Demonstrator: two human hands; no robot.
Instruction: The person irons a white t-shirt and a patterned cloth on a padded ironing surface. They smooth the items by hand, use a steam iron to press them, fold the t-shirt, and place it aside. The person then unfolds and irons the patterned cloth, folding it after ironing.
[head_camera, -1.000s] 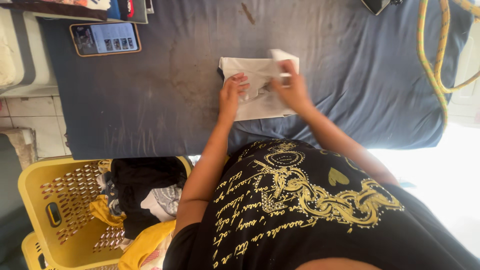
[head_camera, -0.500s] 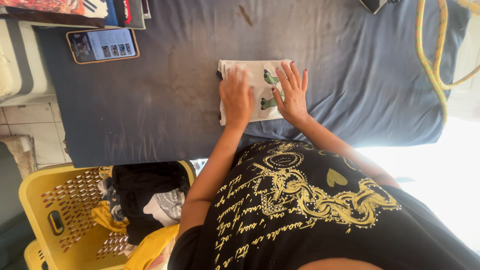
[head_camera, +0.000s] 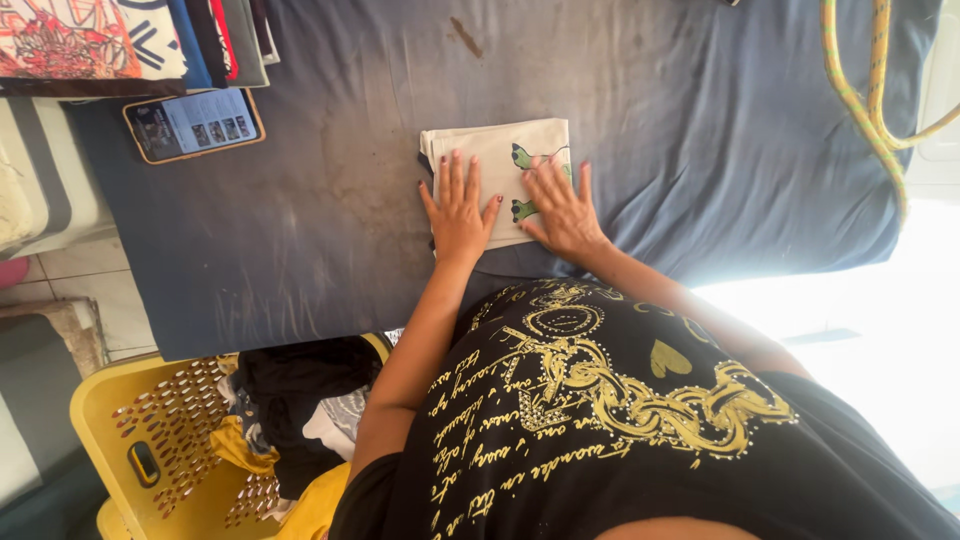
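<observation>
The folded cream cloth (head_camera: 497, 170) w/ green prints lies on the dark blue cover (head_camera: 330, 200), roughly at its middle, near the person's edge. Both hands rest flat on the cloth, palms down, gripping nothing. Left hand (head_camera: 459, 212) sits on the cloth's left-near part, fingers spread & straight. Right hand (head_camera: 560, 210) sits on its right-near part, fingers fanned wide, partly over a green print. Left of the cloth, well apart, a tablet (head_camera: 194, 124) lies at the cover's edge; beyond it, a stack of folded clothes (head_camera: 130, 40). Right of the cloth, far off, a yellow rope (head_camera: 865, 90) loops over the cover. Near-left of the cloth, below the cover, a yellow laundry basket (head_camera: 150, 440) holds dark & yellow clothes.
</observation>
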